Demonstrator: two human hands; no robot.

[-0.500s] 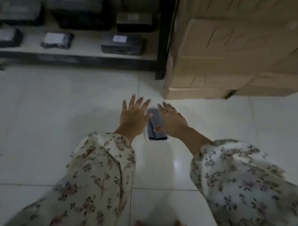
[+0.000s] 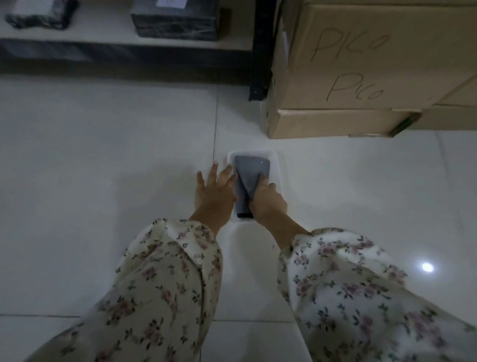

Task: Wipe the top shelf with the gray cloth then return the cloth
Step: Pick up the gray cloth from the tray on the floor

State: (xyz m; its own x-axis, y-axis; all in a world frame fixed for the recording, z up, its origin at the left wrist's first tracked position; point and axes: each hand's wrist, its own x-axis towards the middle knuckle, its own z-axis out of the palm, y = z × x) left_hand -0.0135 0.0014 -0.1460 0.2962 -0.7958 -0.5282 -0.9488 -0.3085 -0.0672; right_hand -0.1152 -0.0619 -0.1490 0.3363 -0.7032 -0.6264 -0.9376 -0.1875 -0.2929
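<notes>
Between your two sets of fingers, the gray cloth (image 2: 249,178) lies folded in a shallow white tray (image 2: 276,166) on the floor. Your right hand (image 2: 269,202) is closing on its near right edge; your left hand (image 2: 213,192) rests spread flat beside it, holding nothing. It looks soft and light, so pinch several folded layers together or it may unfold.

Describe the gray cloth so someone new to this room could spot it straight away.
Find the stacked cardboard boxes marked "Pico" at the right. On the white floor just in front of them lies a shallow white tray. The gray cloth lies in it between the two hands, the only dark thing on the pale tiles.
</notes>
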